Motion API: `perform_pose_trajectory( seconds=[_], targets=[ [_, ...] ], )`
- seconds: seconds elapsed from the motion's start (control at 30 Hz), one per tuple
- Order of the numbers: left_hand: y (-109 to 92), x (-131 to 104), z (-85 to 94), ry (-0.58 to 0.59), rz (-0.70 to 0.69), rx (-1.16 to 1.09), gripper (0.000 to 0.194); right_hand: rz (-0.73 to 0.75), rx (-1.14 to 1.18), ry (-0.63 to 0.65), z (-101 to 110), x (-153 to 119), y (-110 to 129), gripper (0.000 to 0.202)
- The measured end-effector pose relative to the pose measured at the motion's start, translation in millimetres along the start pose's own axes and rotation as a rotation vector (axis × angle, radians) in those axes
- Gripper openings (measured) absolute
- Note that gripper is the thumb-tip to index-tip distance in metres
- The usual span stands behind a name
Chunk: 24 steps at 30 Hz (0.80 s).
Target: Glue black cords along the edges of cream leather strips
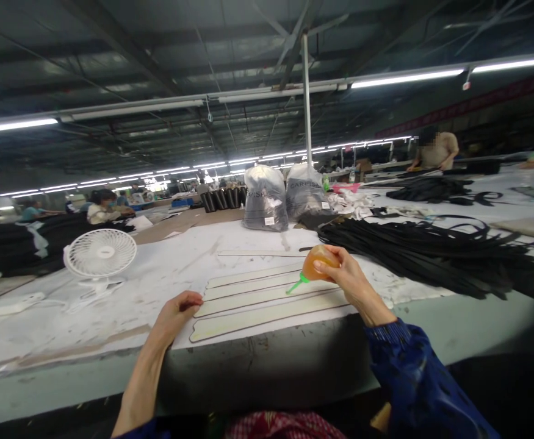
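Observation:
Several long pale strips with dark edges lie side by side on the white-covered table, the nearest strip [267, 315] along its front edge. My right hand [346, 277] is wrapped round an orange squeeze bottle [317, 263], tilted so that its green nozzle [296, 284] points down and left, with the tip at one of the strips. At the left ends of the strips is my left hand [178, 312], its fingers bent together with the fingertips at a strip's end; anything between them is too small to make out.
A white fan [102, 253] stands on the table at the left, near a white power strip [13, 305]. Two filled bags [265, 198] stand behind the strips. Black straps [413, 250] are heaped at the right. Other people work farther back.

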<state>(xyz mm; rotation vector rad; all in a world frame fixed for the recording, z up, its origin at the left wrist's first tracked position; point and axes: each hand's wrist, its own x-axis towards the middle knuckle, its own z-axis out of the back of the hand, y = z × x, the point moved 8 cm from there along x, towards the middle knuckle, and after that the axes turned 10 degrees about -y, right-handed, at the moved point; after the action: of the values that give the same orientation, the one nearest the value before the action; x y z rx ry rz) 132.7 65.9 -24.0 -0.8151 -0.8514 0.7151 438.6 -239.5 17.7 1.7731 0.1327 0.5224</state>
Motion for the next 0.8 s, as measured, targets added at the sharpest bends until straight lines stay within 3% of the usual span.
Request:
perform_pose_trajectory(
  seconds=[0.43, 0.8],
  targets=[
    [-1.4, 1.0, 1.7, 0.019, 0.029, 0.056, 0.042, -0.050, -0.004, -0.145, 58.1, 10.4, 2.0, 0.064],
    [7.7, 5.8, 4.2, 0.032, 0.012, 0.147, 0.041, -0.045, -0.002, -0.177, 97.8, 16.5, 12.6, 0.055]
  ],
)
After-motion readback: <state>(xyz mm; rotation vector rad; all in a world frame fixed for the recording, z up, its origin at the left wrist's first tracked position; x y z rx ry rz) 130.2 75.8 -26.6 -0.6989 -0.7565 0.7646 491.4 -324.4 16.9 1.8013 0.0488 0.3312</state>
